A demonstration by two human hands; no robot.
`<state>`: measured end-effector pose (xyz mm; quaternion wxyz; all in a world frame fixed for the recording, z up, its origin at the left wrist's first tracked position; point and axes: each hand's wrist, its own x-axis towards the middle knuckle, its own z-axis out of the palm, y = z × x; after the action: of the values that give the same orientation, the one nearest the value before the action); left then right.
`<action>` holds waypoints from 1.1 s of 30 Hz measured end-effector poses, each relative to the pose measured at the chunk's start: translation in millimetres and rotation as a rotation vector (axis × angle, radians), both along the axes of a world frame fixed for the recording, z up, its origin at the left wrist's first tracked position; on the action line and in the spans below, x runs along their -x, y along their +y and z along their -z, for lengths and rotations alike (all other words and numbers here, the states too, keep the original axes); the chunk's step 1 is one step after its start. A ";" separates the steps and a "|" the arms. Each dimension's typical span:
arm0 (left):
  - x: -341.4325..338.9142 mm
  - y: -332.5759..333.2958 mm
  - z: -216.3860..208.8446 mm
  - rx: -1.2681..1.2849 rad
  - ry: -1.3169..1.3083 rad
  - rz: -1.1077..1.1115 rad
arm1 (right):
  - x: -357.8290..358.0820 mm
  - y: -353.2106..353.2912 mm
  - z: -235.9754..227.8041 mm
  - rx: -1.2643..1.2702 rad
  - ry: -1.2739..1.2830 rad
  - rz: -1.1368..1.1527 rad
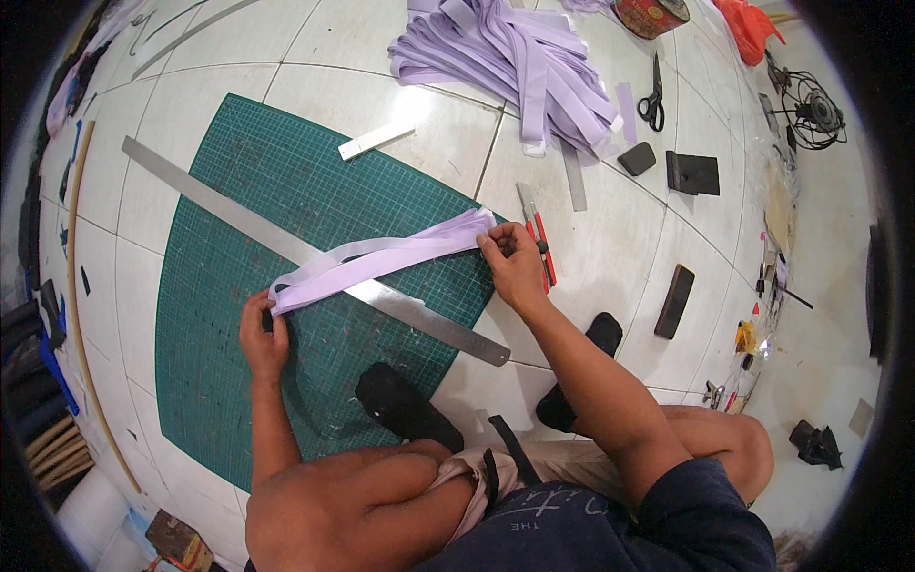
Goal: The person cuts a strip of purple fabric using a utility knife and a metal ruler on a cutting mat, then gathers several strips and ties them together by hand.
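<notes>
A folded bundle of lilac fabric strips [400, 257] stretches between my hands, above the green cutting mat [229, 381]. My left hand [262, 338] pinches its looped left end. With thumb and fingers, my right hand [515, 267] grips the bunched right end, near the mat's right corner. Beneath the strips, a long steel ruler [429, 329] lies slantwise across the mat; the strips hide part of it. Just right of my right hand are red-handled cutter knives [543, 234], partly hidden behind it.
A large pile of lilac strips [515, 57] lies on the tiled floor at the back. Near it are black scissors [652, 100], a round tin [651, 14] and small dark blocks [637, 158]. A white bar [376, 141] rests on the mat's far edge. My feet flank the mat's near corner.
</notes>
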<state>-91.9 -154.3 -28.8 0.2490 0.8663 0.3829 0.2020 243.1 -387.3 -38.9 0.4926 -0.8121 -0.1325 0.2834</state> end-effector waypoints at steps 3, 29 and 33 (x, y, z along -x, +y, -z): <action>1.4 1.0 2.0 0.015 0.004 -0.002 | 0.0 -2.3 2.0 0.004 -0.011 0.004; -0.1 0.1 11.0 0.057 -0.049 -0.055 | 52.1 -3.6 -54.5 -0.306 -0.638 -0.771; 0.8 -1.9 10.0 0.062 -0.045 -0.053 | 34.4 -8.6 -34.3 -0.183 -0.594 -0.559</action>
<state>-92.7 -156.1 -38.8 0.2790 0.8429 0.4062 0.2162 208.7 -396.0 -4.7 0.4073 -0.7440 -0.5090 0.1468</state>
